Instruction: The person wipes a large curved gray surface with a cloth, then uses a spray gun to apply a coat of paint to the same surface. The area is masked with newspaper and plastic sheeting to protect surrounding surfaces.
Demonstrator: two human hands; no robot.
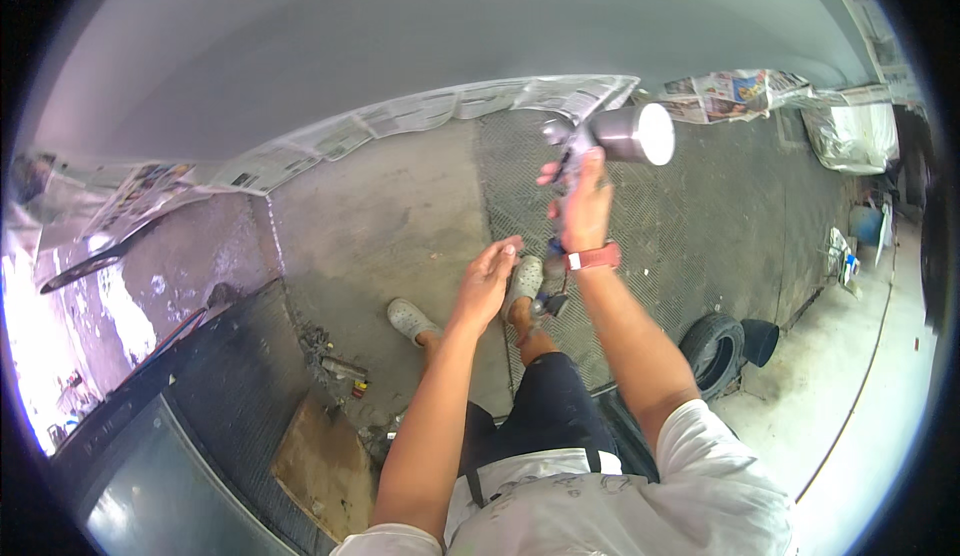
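My right hand (585,211) grips a paint spray gun (573,151) by its handle, held up in front of the grey body panel (450,36). A dark cup with a pale round end (655,135) sticks out to the right of the gun. Below the wrist, an air hose fitting (548,304) hangs near my right leg. My left hand (486,281) is lower and to the left, apart from the gun. Its fingers are loosely bent with nothing visible between them.
Newspaper masking (340,136) lines the panel's lower edge. A tyre (713,348) lies on the floor at the right, near a foil-like silver cover (853,139). At the lower left are a brown board (325,466) and a dark panel (235,386), with small debris (340,366) beside them.
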